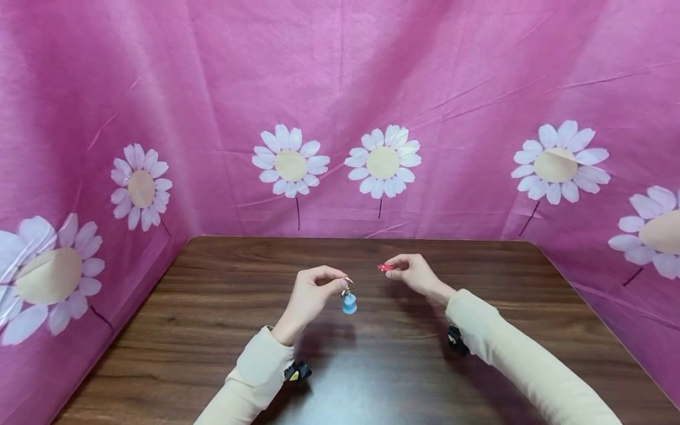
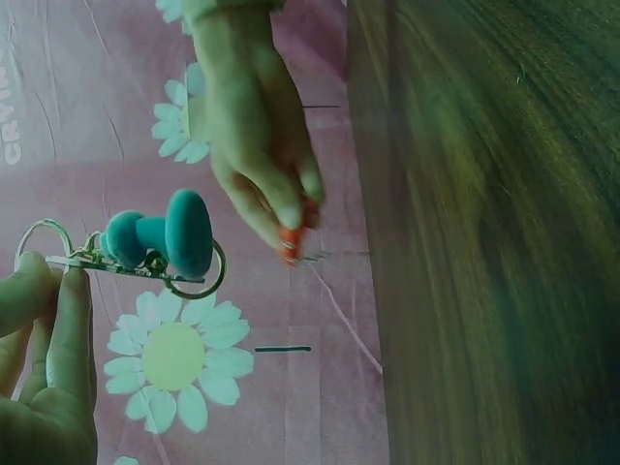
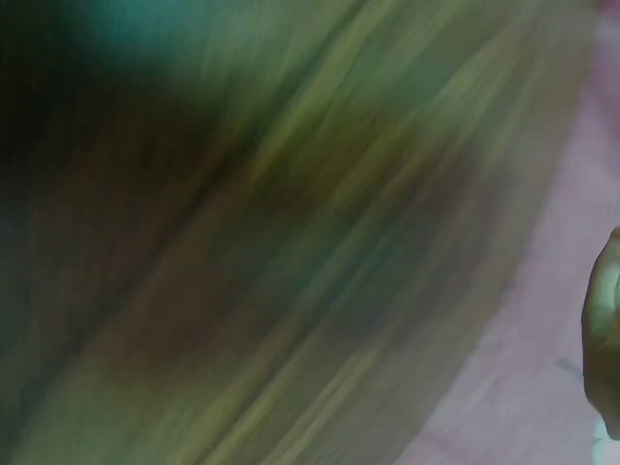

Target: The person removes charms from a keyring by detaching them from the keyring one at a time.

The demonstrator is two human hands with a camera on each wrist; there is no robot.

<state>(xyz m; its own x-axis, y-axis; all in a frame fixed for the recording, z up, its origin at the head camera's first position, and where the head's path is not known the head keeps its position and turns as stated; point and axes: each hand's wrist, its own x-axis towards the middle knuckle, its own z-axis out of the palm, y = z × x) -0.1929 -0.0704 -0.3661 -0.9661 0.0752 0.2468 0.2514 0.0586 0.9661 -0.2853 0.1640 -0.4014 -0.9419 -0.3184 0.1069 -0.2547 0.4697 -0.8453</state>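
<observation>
Above the table, my left hand [image 1: 310,297] pinches the gold ring of a keychain [image 1: 349,304] between thumb and fingertips. A blue, spool-shaped charm hangs from it; in the left wrist view the charm [image 2: 189,232] looks teal, with gold links and rings around it. To its right and a little farther off, my right hand [image 1: 418,276] holds a small red object [image 1: 385,268] at its fingertips. That red piece [image 2: 291,244] is partly covered by the fingers, and its kind is unclear. Only part of the right hand [image 3: 603,334] enters the blurred right wrist view.
A dark brown wood-grain table [image 1: 223,277] lies under both hands. Pink cloth [image 1: 340,71] printed with white daisies stands behind it and along both sides. A black wrist device [image 1: 297,371] sits below the left cuff, another [image 1: 457,341] by the right sleeve.
</observation>
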